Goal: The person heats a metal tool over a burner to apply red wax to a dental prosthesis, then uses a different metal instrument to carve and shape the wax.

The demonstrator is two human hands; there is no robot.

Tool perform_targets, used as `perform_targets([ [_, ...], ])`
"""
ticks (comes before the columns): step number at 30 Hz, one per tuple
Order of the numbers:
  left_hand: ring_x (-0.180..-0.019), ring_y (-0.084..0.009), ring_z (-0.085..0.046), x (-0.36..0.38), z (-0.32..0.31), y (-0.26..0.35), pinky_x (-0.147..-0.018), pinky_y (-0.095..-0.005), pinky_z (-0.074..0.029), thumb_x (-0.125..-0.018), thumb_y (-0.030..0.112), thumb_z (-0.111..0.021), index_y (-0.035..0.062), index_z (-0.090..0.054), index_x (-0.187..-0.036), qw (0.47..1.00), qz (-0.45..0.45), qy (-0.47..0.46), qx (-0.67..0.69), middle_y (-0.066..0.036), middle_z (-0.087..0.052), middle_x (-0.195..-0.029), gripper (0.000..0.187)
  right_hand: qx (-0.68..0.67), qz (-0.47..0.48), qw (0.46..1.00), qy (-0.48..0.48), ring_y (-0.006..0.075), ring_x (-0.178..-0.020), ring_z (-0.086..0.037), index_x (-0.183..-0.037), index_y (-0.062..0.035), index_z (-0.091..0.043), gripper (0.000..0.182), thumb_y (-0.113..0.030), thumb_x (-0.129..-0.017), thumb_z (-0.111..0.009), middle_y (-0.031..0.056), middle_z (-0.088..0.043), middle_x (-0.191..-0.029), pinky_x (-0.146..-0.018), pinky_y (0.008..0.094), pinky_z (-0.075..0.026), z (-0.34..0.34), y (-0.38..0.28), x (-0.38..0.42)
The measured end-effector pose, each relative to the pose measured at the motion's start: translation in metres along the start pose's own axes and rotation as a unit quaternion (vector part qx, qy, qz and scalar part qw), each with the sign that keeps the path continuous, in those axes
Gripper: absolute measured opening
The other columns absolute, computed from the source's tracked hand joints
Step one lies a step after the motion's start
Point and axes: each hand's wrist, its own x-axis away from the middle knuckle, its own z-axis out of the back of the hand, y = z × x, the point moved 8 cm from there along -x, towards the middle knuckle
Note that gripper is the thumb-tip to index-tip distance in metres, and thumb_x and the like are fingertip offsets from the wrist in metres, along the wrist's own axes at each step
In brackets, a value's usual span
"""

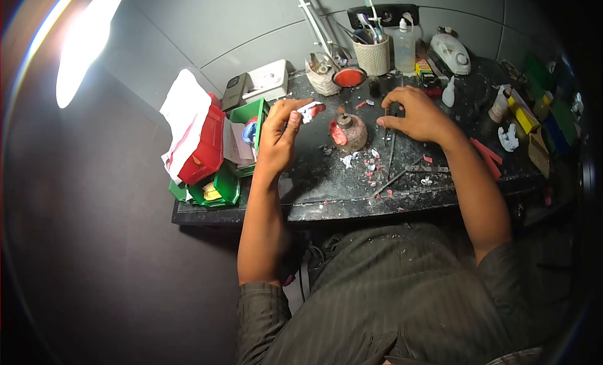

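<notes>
My left hand (279,133) is closed on a small white dental model with red wax (310,111), held above the bench left of the burner. A squat spirit burner (355,134) stands between my hands, with a faint orange glow at its wick and a pink-red patch on its side. My right hand (418,114) is right of the burner, its thumb and fingers curled around a thin, dark metal tool (385,109). The tool's exact kind is too small to make out. White and pink scraps (370,167) lie in front of the burner.
Red and green bins (207,145) stack at the left, near a white tray (267,79) and phone (235,89). Behind stand a round red-filled dish (349,77), brush cup (372,56) and clear bottle (404,48). Thin tools (396,177) and pink sheets (485,156) lie on the bench.
</notes>
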Motion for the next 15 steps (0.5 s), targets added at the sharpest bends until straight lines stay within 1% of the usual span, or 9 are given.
perform_targets([
  [1, -0.107, -0.0208, -0.057, -0.003, -0.001, 0.002, -0.099, -0.0334, -0.041, -0.106, 0.026, -0.050, -0.0005, -0.068, -0.120, 1.000, -0.002, 0.009, -0.018, -0.010, -0.068, -0.112, 0.035, -0.003, -0.005, 1.000, 0.001, 0.0335, -0.105, -0.062, -0.098, -0.0004, -0.069, 0.037, -0.027, -0.078, -0.084, 0.0166, -0.069, -0.102, -0.092, 0.0411, -0.049, -0.001, 0.004, 0.000],
  [2, -0.091, -0.0207, -0.055, -0.006, -0.003, 0.007, -0.083, -0.0315, -0.044, -0.105, 0.019, -0.050, 0.0009, -0.069, -0.116, 0.999, -0.017, 0.026, -0.030, -0.011, -0.063, -0.102, 0.029, -0.004, 0.017, 1.000, 0.009, 0.0335, -0.106, -0.062, -0.098, -0.0006, -0.069, 0.037, -0.028, -0.078, -0.083, 0.0163, -0.069, -0.103, -0.092, 0.0414, -0.049, -0.003, 0.004, 0.000],
  [3, -0.091, -0.0207, -0.055, -0.008, -0.004, 0.006, -0.083, -0.0315, -0.044, -0.105, 0.019, -0.050, 0.0009, -0.069, -0.116, 0.999, -0.016, 0.021, -0.029, -0.011, -0.063, -0.102, 0.029, -0.004, 0.039, 0.999, 0.016, 0.0334, -0.107, -0.061, -0.099, -0.0009, -0.069, 0.038, -0.030, -0.079, -0.083, 0.0160, -0.069, -0.104, -0.092, 0.0416, -0.049, -0.003, 0.002, 0.000],
  [5, -0.103, -0.0210, -0.056, -0.012, -0.009, 0.000, -0.095, -0.0320, -0.041, -0.107, 0.026, -0.047, 0.0013, -0.069, -0.118, 0.997, 0.008, 0.001, -0.072, -0.010, -0.063, -0.107, 0.034, -0.005, 0.031, 0.999, 0.013, 0.0331, -0.107, -0.061, -0.099, -0.0008, -0.069, 0.039, -0.031, -0.079, -0.083, 0.0161, -0.069, -0.104, -0.092, 0.0416, -0.049, -0.004, 0.002, 0.001],
  [7, -0.100, -0.0208, -0.055, -0.015, -0.014, 0.002, -0.093, -0.0320, -0.041, -0.107, 0.025, -0.047, 0.0012, -0.069, -0.117, 0.997, -0.004, -0.008, -0.072, -0.009, -0.061, -0.105, 0.034, 0.002, 0.036, 0.999, 0.021, 0.0316, -0.104, -0.061, -0.100, -0.0019, -0.068, 0.038, -0.029, -0.078, -0.083, 0.0144, -0.067, -0.102, -0.091, 0.0403, -0.048, -0.004, 0.003, 0.001],
  [9, -0.090, -0.0194, -0.052, -0.016, -0.014, 0.008, -0.080, -0.0301, -0.043, -0.105, 0.019, -0.049, 0.0020, -0.070, -0.113, 0.998, -0.036, 0.009, -0.040, -0.010, -0.060, -0.099, 0.028, 0.004, 0.031, 0.999, 0.015, 0.0315, -0.105, -0.061, -0.101, -0.0021, -0.068, 0.039, -0.029, -0.078, -0.083, 0.0144, -0.067, -0.104, -0.092, 0.0405, -0.048, -0.005, 0.003, 0.001],
  [10, -0.090, -0.0194, -0.052, -0.016, -0.015, 0.009, -0.080, -0.0301, -0.043, -0.105, 0.019, -0.049, 0.0020, -0.070, -0.113, 0.999, -0.036, 0.006, -0.040, -0.010, -0.060, -0.099, 0.028, 0.008, 0.029, 1.000, 0.009, 0.0315, -0.107, -0.060, -0.102, -0.0023, -0.068, 0.039, -0.029, -0.078, -0.083, 0.0144, -0.067, -0.105, -0.094, 0.0407, -0.048, -0.006, 0.003, 0.001],
  [12, -0.097, -0.0195, -0.051, -0.015, -0.019, 0.007, -0.091, -0.0314, -0.040, -0.107, 0.024, -0.045, 0.0016, -0.069, -0.115, 0.998, -0.020, -0.014, -0.052, -0.009, -0.057, -0.100, 0.034, 0.004, 0.025, 1.000, 0.009, 0.0316, -0.108, -0.060, -0.102, -0.0022, -0.068, 0.039, -0.029, -0.079, -0.083, 0.0146, -0.067, -0.105, -0.094, 0.0408, -0.048, -0.007, 0.004, 0.002],
  [15, -0.095, -0.0194, -0.051, -0.015, -0.021, 0.009, -0.090, -0.0314, -0.040, -0.107, 0.024, -0.046, 0.0010, -0.069, -0.115, 0.998, -0.017, -0.018, -0.052, -0.008, -0.056, -0.099, 0.034, 0.003, 0.021, 1.000, 0.009, 0.0318, -0.109, -0.060, -0.102, -0.0019, -0.068, 0.039, -0.029, -0.079, -0.083, 0.0150, -0.067, -0.106, -0.096, 0.0410, -0.047, -0.007, 0.004, 0.002],
])
